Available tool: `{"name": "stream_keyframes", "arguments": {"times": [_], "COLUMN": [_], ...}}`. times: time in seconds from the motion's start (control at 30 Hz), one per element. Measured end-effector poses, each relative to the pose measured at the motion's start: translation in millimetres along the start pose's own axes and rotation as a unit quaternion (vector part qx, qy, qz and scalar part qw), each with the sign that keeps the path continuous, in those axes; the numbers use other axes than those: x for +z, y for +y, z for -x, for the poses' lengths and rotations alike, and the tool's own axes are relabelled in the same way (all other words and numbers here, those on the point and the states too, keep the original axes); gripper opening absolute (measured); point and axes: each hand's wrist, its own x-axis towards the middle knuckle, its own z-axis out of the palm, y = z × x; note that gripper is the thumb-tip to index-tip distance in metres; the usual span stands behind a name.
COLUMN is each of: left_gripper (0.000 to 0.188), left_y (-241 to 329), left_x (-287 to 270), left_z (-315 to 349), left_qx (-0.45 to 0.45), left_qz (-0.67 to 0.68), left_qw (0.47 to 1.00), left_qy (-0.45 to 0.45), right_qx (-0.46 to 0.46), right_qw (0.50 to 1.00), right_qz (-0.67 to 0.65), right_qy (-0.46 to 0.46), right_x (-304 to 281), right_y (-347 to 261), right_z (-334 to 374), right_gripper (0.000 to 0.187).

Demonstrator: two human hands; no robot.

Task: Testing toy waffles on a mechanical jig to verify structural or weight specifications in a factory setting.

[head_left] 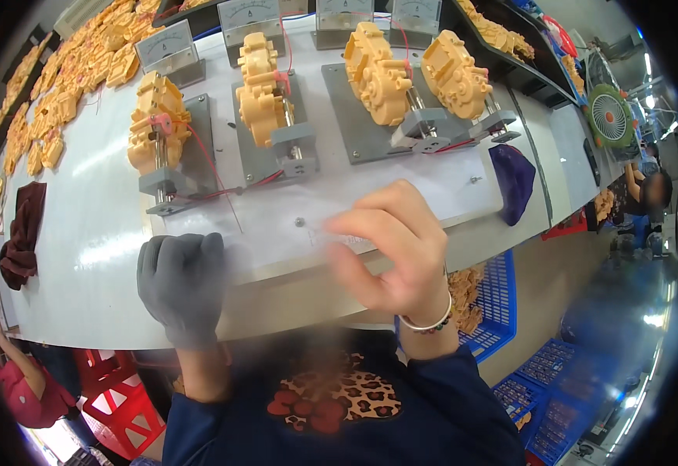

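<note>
My left hand (182,283), in a dark grey glove, is curled closed at the near edge of the white table; whatever it may hold is hidden. To its right, my bare right hand (401,248) hovers over the tabletop, thumb and forefinger apart and a little blurred, with nothing visible between them. A small metal piece (300,222) lies on the white sheet just left of my right fingertips. Beyond my hands stand several grey test fixtures, each bearing a yellow plastic gearbox: one at left (156,116), one beside it (261,93), and two at right (378,74) (455,74).
Analog meters (169,45) line the back. Yellow parts (82,62) are heaped at far left, near a brown cloth (22,237). A purple cloth (512,182) lies at right. A blue crate (498,299) stands below the table edge; a green fan (611,116) and other people are farther off.
</note>
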Motion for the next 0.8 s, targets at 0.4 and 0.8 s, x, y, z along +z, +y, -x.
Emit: {"name": "stream_keyframes", "arguments": {"times": [0.4,0.8], "left_gripper": [0.013,0.016], "left_y": [-2,-9], "left_x": [-6,-20], "left_z": [-1,-13], "left_qx": [-0.029,-0.109], "left_qz": [0.034,0.119], "left_qw": [0.998,0.980], "left_qy": [-0.037,-0.113], "right_qx": [0.078,0.074], "right_qw": [0.993,0.993], "right_qz": [-0.058,-0.061], "right_qy": [-0.070,-0.070], "right_x": [24,25], "right_y": [12,12], "right_z": [-6,-6], "right_gripper": [0.020,0.019]}}
